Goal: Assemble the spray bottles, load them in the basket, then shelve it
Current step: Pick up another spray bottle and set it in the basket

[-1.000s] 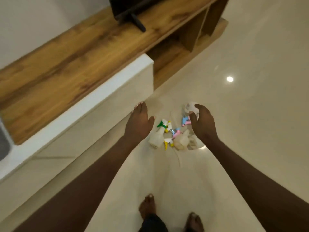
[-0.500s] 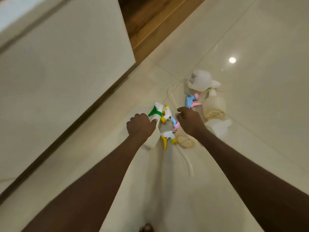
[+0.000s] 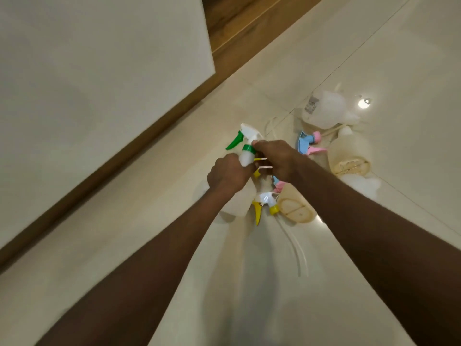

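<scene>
My left hand (image 3: 228,174) grips the white bottle (image 3: 245,157) that carries the green trigger head (image 3: 243,139), lifted off the floor. Against its green collar my right hand (image 3: 277,157) pinches the head. On the tiles below lie a yellow trigger head (image 3: 262,204) with a clear tube (image 3: 294,245), a blue and pink trigger head (image 3: 309,143), a cream bottle (image 3: 349,156) on its side, another cream bottle (image 3: 296,208) and a white bottle (image 3: 324,108) further off. No basket is in view.
A white cabinet front (image 3: 99,83) rises at the left, with a wooden plinth (image 3: 124,158) along its base. A wooden shelf (image 3: 239,18) shows at the top. The glossy tile floor (image 3: 374,58) reflects a ceiling light (image 3: 364,103).
I have bent down closer to the parts. My left hand picked up the green-headed bottle and my right hand moved from the floor pile onto its head.
</scene>
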